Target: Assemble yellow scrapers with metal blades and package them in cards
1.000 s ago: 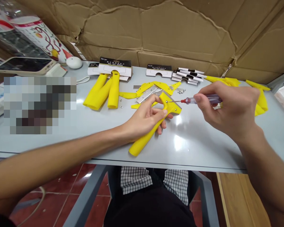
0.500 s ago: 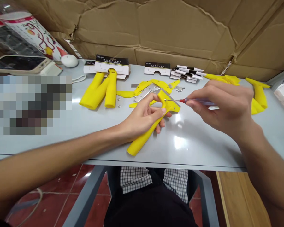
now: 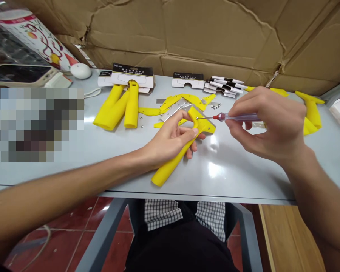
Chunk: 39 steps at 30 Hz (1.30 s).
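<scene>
My left hand (image 3: 172,141) is wrapped round a yellow scraper (image 3: 174,162), its handle slanting down to the left. Two screws show on the scraper's head, and a metal edge runs along its far side. In my right hand (image 3: 269,124) is a screwdriver (image 3: 238,116) with a clear purplish handle and a red collar. The screwdriver's tip meets the upper screw (image 3: 197,118) of the scraper. Just behind the scraper lie loose yellow plastic plates (image 3: 192,100), metal plates (image 3: 172,110) and a small pile of screws (image 3: 216,105).
Yellow scraper handles in a black-and-white card sleeve (image 3: 133,75) lie left of centre. More folded card sleeves (image 3: 223,86) sit along the cardboard wall (image 3: 204,41). Other yellow handles (image 3: 313,113) are at the right. A phone (image 3: 19,74) and white mouse (image 3: 81,70) stand far left.
My right hand's fingers have shifted on the screwdriver, slightly back from its red collar, so more of the handle's front shows. The left hand and scraper stay nearly in place.
</scene>
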Motion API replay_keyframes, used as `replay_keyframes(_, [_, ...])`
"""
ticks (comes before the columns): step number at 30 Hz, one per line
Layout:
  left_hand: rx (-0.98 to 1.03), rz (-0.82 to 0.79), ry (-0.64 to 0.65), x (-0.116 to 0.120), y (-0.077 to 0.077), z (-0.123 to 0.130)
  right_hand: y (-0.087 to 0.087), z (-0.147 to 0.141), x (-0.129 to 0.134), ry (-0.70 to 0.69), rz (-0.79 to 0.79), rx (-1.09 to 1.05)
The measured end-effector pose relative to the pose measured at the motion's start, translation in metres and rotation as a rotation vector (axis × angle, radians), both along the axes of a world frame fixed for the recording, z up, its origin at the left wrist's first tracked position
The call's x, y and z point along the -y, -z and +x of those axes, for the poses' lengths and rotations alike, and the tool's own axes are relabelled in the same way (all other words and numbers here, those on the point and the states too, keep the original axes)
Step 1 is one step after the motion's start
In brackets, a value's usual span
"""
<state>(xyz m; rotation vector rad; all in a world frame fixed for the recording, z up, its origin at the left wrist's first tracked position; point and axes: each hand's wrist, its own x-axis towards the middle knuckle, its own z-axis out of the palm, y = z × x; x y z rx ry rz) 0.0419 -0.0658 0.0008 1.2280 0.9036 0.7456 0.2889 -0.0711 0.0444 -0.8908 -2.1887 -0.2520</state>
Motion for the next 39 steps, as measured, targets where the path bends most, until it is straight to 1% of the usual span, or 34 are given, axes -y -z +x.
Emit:
replay_keyframes(5, [0.011, -0.004, -0.004, 0.000, 0.001, 0.000, 0.001, 0.000, 0.001, 0.054, 0.040, 0.044])
replay_keyframes(8, [-0.003, -0.007, -0.007, -0.001, 0.001, 0.000, 0.002, 0.002, 0.004, 0.071, 0.006, 0.079])
replay_keyframes(12, [-0.007, -0.010, -0.016, -0.001, 0.001, 0.000, 0.002, 0.003, 0.004, 0.053, -0.032, 0.081])
replay_keyframes(14, [-0.002, -0.009, -0.029, -0.001, 0.000, 0.000, 0.003, 0.003, 0.002, 0.066, -0.011, 0.069])
replay_keyframes(18, [0.007, -0.010, -0.023, 0.000, -0.001, 0.001, 0.002, 0.001, -0.002, 0.060, 0.107, 0.024])
replay_keyframes(20, [0.008, -0.012, -0.021, 0.000, -0.001, 0.001, 0.001, 0.001, -0.001, 0.066, 0.084, 0.032])
replay_keyframes(23, [0.008, -0.019, -0.025, -0.001, 0.000, 0.002, 0.000, 0.000, 0.002, 0.071, 0.005, 0.051])
replay_keyframes(25, [0.010, -0.027, -0.026, -0.002, 0.001, 0.002, 0.001, 0.000, 0.002, 0.033, 0.004, 0.043])
replay_keyframes(27, [0.012, -0.033, -0.028, -0.002, 0.002, 0.001, 0.003, 0.000, 0.000, 0.026, 0.020, 0.032])
replay_keyframes(30, [0.003, -0.032, -0.019, -0.002, 0.004, 0.000, 0.008, 0.002, -0.004, 0.101, 0.054, 0.026])
replay_keyframes(32, [-0.001, -0.023, -0.013, -0.002, 0.005, 0.000, 0.009, 0.002, -0.007, 0.125, 0.076, 0.024])
replay_keyframes(34, [-0.005, -0.019, -0.010, -0.002, 0.005, 0.000, 0.008, 0.002, -0.006, 0.112, 0.066, 0.011])
replay_keyframes(39, [0.016, -0.035, -0.012, -0.001, 0.004, 0.001, 0.006, -0.002, -0.002, -0.005, -0.003, -0.026])
